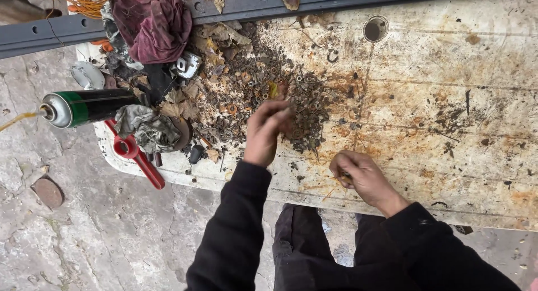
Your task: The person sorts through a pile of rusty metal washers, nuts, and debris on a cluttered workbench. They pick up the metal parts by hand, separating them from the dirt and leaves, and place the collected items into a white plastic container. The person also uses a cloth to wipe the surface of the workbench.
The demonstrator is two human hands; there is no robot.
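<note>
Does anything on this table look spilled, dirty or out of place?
Yes. Rusty small hardware lies loose, mixed with dry leaves, beside the left hand. A spray can lies on its side, overhanging the stained table.

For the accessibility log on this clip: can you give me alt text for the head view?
A person's left hand picks through a heap of small rusty nuts and washers on a stained white tabletop, while the right hand rests closed near the table's edge. Dry leaves, a crumpled maroon rag, a green-and-black spray can and a red plastic tool lie at the left.
</note>
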